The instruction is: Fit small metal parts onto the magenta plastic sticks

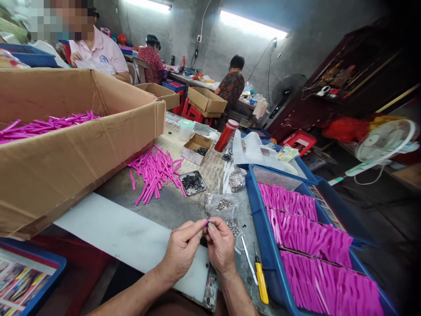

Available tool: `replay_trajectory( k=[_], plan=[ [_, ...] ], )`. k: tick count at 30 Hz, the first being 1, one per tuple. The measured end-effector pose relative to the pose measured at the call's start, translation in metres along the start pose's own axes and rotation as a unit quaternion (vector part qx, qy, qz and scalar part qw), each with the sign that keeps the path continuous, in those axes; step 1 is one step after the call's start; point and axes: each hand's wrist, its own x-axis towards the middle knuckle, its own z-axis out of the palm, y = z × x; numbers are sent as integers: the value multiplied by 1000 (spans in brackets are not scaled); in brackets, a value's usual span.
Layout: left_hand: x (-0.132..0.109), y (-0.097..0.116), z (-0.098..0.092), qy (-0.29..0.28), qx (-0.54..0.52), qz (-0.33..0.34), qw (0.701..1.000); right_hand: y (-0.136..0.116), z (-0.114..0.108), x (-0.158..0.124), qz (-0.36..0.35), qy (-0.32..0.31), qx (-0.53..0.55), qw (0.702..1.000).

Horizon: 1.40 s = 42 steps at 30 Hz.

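Observation:
My left hand point(180, 250) and my right hand point(222, 248) meet over the near edge of the worktable. Their fingertips are closed together on a small purple plastic piece point(207, 223), mostly hidden by the fingers. Just beyond lie an open clear bag point(226, 202) of small metal rings and a heap of small metal parts point(232, 226). Farther off, a shallow square tray point(193, 183) holds small black parts. Left of it is a loose pile of slim purple plastic strips point(157, 171). Beside my right hand lie a yellow-handled screwdriver point(261, 281) and a thin white tool point(249, 261).
A large cardboard box point(75, 162) of purple strips stands at left. At right, a blue crate point(268, 259) holds rows of flat purple pieces. A small carton point(190, 155), a red cylinder point(226, 136) and a white tub point(186, 131) stand behind. Several people sit beyond.

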Motion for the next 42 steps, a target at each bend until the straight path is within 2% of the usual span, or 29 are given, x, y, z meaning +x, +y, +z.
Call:
replay_trajectory(
  k=[11,16,25,34,42],
  plan=[
    [0,2,1,10,11,10,1000,9,-9,2,-46,-7,-74,996],
    [-1,1,1,5,-10,3,1000,10,-7,-2,-40,-15,-80,996],
    [0,1,0,8,-3,-5,1000,5,-2,0,-37,-9,-54,998],
    [-2,1,1,6,-6,-6,1000,8,-5,0,-64,-3,-80,995],
    [0,0,0,4,-22,-28,999,6,-3,0,-39,-14,-41,998]
  ],
)
